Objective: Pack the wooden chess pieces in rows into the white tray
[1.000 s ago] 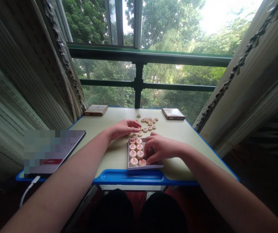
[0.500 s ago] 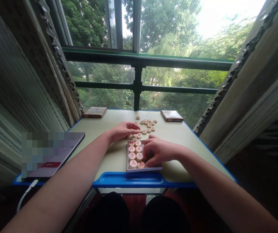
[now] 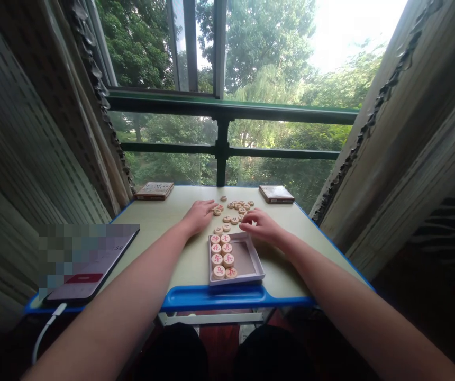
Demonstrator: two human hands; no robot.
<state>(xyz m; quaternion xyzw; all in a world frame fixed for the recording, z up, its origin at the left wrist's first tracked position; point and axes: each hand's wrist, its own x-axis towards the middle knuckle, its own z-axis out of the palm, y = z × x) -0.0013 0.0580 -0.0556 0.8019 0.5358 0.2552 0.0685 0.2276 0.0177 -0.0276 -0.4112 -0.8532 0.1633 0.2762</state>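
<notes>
A shallow grey tray (image 3: 251, 262) lies near the table's front edge with several round wooden chess pieces (image 3: 222, 256) in two columns along its left side; its right half is bare. More loose wooden pieces (image 3: 236, 208) are scattered beyond it. My left hand (image 3: 199, 214) lies flat on the table, fingers stretched toward the left end of the loose pieces. My right hand (image 3: 261, 225) hovers just past the tray's far right corner, fingers curled over the loose pieces; I cannot make out whether it holds one.
The table (image 3: 164, 233) has a blue rim. A phone (image 3: 88, 262) with a white cable lies at the front left. Two flat brown boxes sit at the back, one left (image 3: 154, 190) and one right (image 3: 276, 193). Curtains flank the window.
My right hand has lifted out of the tray and moved forward to the loose pieces, leaving the tray's right half uncovered. My left hand slid slightly farther forward. The view tilted down.
</notes>
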